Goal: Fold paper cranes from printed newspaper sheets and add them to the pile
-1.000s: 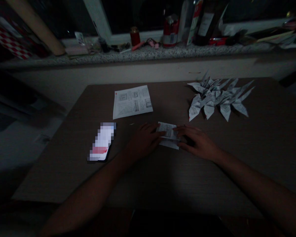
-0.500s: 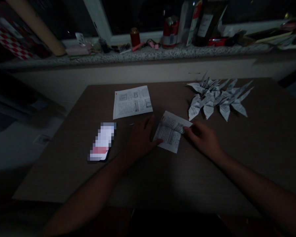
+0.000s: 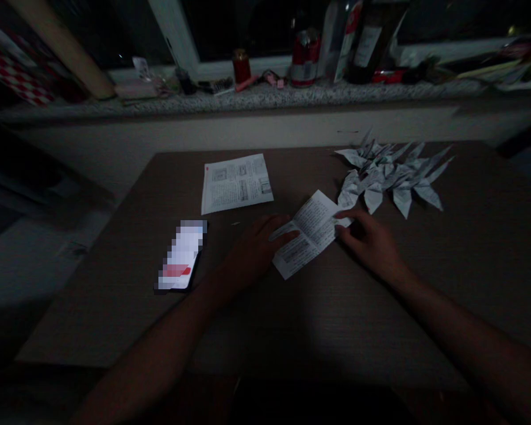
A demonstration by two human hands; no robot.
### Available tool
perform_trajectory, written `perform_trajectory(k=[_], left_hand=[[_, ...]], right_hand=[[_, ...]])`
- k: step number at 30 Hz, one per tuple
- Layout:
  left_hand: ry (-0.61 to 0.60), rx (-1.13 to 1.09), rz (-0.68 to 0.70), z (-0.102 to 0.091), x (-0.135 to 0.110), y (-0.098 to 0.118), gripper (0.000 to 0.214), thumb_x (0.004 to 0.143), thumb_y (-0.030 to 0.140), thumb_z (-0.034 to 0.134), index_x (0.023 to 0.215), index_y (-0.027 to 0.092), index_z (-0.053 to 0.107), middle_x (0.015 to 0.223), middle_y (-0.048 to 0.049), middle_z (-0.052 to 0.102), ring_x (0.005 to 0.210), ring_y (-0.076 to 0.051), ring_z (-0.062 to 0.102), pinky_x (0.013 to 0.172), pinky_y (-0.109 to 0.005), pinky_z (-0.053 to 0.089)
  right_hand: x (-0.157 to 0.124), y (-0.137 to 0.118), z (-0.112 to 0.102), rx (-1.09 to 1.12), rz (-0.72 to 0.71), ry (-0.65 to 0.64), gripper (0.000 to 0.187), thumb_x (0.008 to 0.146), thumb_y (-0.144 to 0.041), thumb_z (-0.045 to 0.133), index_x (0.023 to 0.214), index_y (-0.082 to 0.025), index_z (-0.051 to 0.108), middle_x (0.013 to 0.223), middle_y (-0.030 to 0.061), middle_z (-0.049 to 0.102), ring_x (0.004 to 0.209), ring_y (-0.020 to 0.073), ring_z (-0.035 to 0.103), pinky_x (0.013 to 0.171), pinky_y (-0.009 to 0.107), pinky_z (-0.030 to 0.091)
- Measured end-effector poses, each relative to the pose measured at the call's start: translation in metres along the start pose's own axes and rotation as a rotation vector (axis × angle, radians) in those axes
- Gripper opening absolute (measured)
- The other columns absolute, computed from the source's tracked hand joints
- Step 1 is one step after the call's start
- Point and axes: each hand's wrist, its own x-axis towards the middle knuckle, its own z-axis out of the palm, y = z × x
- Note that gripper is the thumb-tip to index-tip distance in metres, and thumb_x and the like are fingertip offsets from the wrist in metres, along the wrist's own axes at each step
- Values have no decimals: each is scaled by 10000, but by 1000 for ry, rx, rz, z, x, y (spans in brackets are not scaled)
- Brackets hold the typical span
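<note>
A printed sheet of paper (image 3: pixel 310 227) with crease lines lies turned cornerwise on the table before me. At its right corner, my right hand (image 3: pixel 367 236) is closed, thumb and forefinger pinching the edge. My left hand (image 3: pixel 263 245) is at the left corner, which shows between its thumb and fingers; the thumb lies over the print. Just behind my right hand stands a cluster of folded paper cranes (image 3: pixel 393 177) made from similar printed pages. Farther back on the left lies another printed sheet (image 3: pixel 236 183), flat and apart from both hands.
A lit phone (image 3: pixel 181 257) lies left of my left forearm. Beyond the wooden table (image 3: pixel 256 330) runs a stone windowsill (image 3: pixel 261 100) holding a red can (image 3: pixel 305 59), a jar (image 3: pixel 242 66), a dark bottle (image 3: pixel 367 44) and small clutter.
The paper between my hands has turned, and its raised flap has come down, showing more print. My left fingers have moved onto its left corner; my right hand keeps its pinch at the right.
</note>
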Motion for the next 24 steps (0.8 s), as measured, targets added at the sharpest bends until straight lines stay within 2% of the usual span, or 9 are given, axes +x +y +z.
perform_trajectory(k=[3,5,8,11,14,18,24], left_hand=[[-106,-61,138,1,-1,0,618,1018,51,454,1566,336,424,1652,-22,408,1548,-233,342,1238,-436,379],[-152,-88,173,2,-1,4,586,1028,72,462,1567,300,426,1612,-39,467,1511,-224,403,1218,-409,402],[-131,-96,129,4,-1,11,478,1077,241,480,1553,265,447,1554,-76,526,1445,-253,483,1164,-423,457],[-94,-88,83,5,-2,12,491,1088,434,475,1546,259,465,1553,-101,521,1434,-278,494,1141,-444,471],[-79,-51,82,6,-2,9,478,1086,463,468,1509,249,523,1569,-114,508,1462,-296,464,1211,-507,384],[-78,-18,94,7,-2,5,470,1087,462,467,1511,268,529,1585,-95,498,1477,-297,451,1277,-562,253],[-101,-47,130,10,-3,5,485,1090,471,456,1536,288,502,1623,-76,451,1512,-306,403,1272,-545,276]], right_hand=[[-1,-2,1,-24,6,-71,296,924,-326,672,1192,-201,682,767,17,676,669,213,657,658,347,526],[-2,-3,1,-47,-2,-105,292,926,-321,675,1189,-196,695,785,27,700,678,216,676,665,349,535],[-3,-5,1,-78,-47,-155,277,931,-322,675,1178,-202,706,873,50,738,719,226,702,696,364,555],[-4,-3,-3,-76,-118,-223,290,922,-321,684,1187,-205,703,950,64,744,744,224,705,706,366,565],[-3,3,-9,-71,-190,-274,298,921,-264,661,1209,-195,693,959,67,733,753,214,705,711,353,568],[-2,7,-15,-76,-305,-269,273,980,-202,573,1227,-205,688,1030,87,730,901,232,724,793,361,577],[3,4,-25,-184,-442,-156,176,998,-280,613,1104,-225,743,1114,131,654,1059,293,660,893,445,558]])
